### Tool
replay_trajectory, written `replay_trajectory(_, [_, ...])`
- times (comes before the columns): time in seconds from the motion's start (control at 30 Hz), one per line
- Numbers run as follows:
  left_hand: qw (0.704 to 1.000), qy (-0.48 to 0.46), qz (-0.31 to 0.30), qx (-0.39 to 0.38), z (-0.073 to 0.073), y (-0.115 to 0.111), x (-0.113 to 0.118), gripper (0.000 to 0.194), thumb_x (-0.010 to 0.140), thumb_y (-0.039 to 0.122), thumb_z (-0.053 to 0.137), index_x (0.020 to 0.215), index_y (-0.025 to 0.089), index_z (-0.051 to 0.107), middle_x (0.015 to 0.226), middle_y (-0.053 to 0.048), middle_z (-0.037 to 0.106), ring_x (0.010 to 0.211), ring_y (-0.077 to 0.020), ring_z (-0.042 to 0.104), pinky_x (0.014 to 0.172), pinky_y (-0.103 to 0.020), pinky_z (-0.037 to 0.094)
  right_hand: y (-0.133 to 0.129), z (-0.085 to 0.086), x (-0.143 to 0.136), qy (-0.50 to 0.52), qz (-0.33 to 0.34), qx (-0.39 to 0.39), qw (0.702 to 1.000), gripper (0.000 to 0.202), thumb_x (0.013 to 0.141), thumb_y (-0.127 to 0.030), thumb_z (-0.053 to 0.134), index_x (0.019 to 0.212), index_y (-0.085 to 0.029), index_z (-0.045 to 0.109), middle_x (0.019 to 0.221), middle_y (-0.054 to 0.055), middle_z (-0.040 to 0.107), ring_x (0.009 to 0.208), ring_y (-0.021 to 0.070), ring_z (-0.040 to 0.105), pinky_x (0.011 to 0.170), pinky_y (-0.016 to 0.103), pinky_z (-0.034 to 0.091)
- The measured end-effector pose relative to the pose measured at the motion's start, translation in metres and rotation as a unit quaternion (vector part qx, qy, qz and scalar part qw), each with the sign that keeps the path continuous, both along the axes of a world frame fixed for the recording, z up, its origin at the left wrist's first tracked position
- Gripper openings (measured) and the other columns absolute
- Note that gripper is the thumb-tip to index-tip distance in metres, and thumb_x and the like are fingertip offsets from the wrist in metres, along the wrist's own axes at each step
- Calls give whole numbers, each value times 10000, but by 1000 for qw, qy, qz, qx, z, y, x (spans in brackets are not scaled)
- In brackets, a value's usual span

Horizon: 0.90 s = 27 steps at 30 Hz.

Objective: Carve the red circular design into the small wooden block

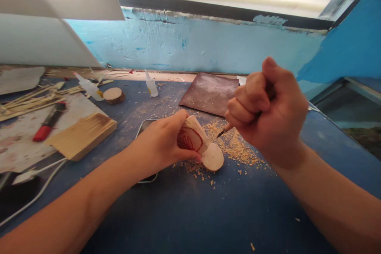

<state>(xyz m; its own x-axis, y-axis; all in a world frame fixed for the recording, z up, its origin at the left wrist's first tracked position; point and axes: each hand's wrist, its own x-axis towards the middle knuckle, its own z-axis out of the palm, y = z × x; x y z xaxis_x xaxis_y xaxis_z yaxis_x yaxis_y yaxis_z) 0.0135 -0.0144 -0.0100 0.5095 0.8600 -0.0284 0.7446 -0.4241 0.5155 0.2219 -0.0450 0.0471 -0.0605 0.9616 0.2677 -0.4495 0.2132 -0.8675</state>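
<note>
A pale wooden piece (194, 137) with dark red lines drawn on it is gripped between the thumb and fingers of my left hand (166, 139). Its rounded, disc-like end (213, 157) points toward the right. My right hand (264, 107) is a fist around a thin tool (225, 129), whose dark tip sticks out below the fingers, just above and right of the wooden piece and apart from it. Most of the tool is hidden in the fist. Wood shavings (241, 149) lie beneath and between the hands.
Behind stand a brown sheet (208, 93), a small white bottle (151, 84), another bottle (89, 87) and a round wood slice (114, 95). At left are a wooden block (81, 135), a red-black marker (50, 122), thin sticks and a cable. A metal-edged object (145, 125) is partly under my left hand.
</note>
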Motion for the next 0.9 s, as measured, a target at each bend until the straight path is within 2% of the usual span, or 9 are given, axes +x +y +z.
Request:
replay_trajectory(0.13, [998, -40, 10, -51, 3, 6, -8, 638, 650, 589, 984, 932, 260, 515, 747, 42, 705, 703, -229, 690, 589, -308, 441, 4, 17, -12, -16, -6, -17, 1000, 675, 1111, -400, 509, 463, -230, 427, 512, -55, 173, 385, 84, 146, 365, 292, 192])
replay_trajectory(0.23, [987, -103, 13, -124, 3, 10, -14, 544, 663, 521, 994, 897, 246, 587, 737, 29, 750, 713, -229, 727, 601, -318, 527, 9, 17, -20, -45, 39, -24, 998, 647, 1075, -492, 594, 501, -241, 428, 535, -46, 201, 401, 94, 149, 381, 309, 194])
replay_trajectory(0.33, [954, -191, -16, -230, 0, 12, -16, 444, 697, 395, 998, 962, 220, 688, 845, -12, 830, 795, -235, 788, 689, -328, 621, 13, 14, -22, -65, 50, -21, 996, 664, 1054, -587, 600, 514, -253, 410, 542, -43, 196, 416, 104, 128, 390, 322, 190])
replay_trajectory(0.43, [924, -240, -33, -294, -3, 12, -15, 377, 731, 323, 986, 987, 213, 730, 909, -23, 866, 852, -223, 822, 752, -319, 659, 17, 11, -22, -62, 51, 3, 997, 654, 1059, -524, 612, 495, -252, 425, 529, -44, 187, 402, 103, 133, 391, 328, 170])
replay_trajectory(0.5, [916, -253, -31, -309, -5, 11, -14, 337, 748, 295, 974, 977, 219, 737, 918, -16, 874, 873, -218, 835, 784, -328, 674, 18, 5, -24, -48, 56, 21, 997, 653, 1040, -519, 657, 484, -248, 447, 512, -50, 200, 386, 97, 163, 387, 323, 150])
replay_trajectory(0.63, [915, -256, -36, -310, -6, 10, -12, 302, 764, 292, 955, 975, 224, 749, 973, -33, 881, 919, -244, 845, 828, -378, 691, 20, -9, -28, -17, 45, -4, 999, 714, 1029, -660, 635, 488, -245, 423, 476, -73, 218, 358, 76, 166, 362, 286, 122])
replay_trajectory(0.67, [915, -255, -40, -310, -6, 10, -12, 303, 766, 299, 953, 979, 225, 751, 989, -38, 882, 927, -249, 845, 831, -385, 691, 21, -10, -27, -22, 56, -20, 998, 711, 1037, -660, 621, 496, -246, 416, 474, -80, 213, 357, 73, 151, 351, 278, 142])
replay_trajectory(0.8, [910, -257, -35, -324, -6, 10, -13, 313, 764, 295, 948, 997, 237, 747, 987, -31, 883, 941, -250, 848, 858, -394, 692, 21, -7, -23, 10, 13, 3, 1000, 669, 1053, -545, 645, 501, -231, 434, 492, -84, 191, 352, 70, 175, 341, 254, 189])
replay_trajectory(0.9, [914, -253, -29, -316, -6, 10, -13, 317, 760, 309, 953, 992, 241, 748, 967, -27, 880, 922, -253, 846, 814, -380, 689, 21, -9, -22, 10, 9, -3, 1000, 691, 1023, -634, 662, 518, -238, 406, 501, -88, 184, 358, 71, 157, 338, 249, 173])
